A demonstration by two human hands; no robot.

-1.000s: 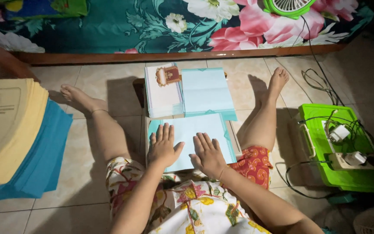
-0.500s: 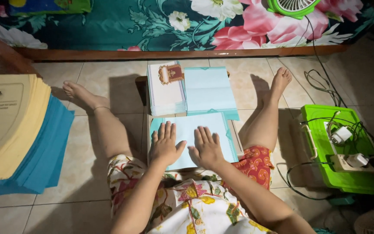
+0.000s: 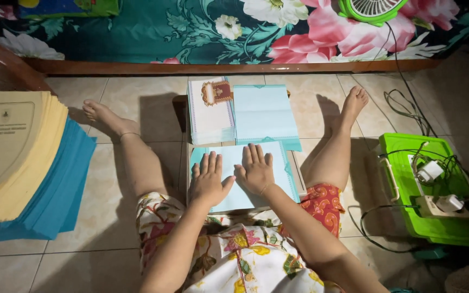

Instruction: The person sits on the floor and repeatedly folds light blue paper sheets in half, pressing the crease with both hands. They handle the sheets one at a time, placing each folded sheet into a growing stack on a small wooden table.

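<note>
**Both palms flat on a thin blue sheet**

The left hand [image 3: 208, 182] and right hand [image 3: 256, 171] lie side by side on the blue sheet [image 3: 242, 176], fingers spread and released, pressing down and gripping nothing. The sheet lies on a low stand [image 3: 298, 174] between the person's outstretched legs, its folded flaps showing at the left and right edges.

It looks like light paper or thin card: easily creased, likely to slide on the stand and flop if lifted by one corner. The safest hold would be at the side edges or near corners, pinched lightly with both hands.

Just beyond the sheet, touching its far edge, sit a white stack [image 3: 210, 111] and a blue stack [image 3: 263, 113], so there is little room forward. Left of the sheet, past the leg, a tall pile of yellow and blue folders [image 3: 23, 163] takes the floor. Right of it, past the other leg, a green box [image 3: 408, 179] with plugs and cables stands near. Bare tile lies between.
</note>
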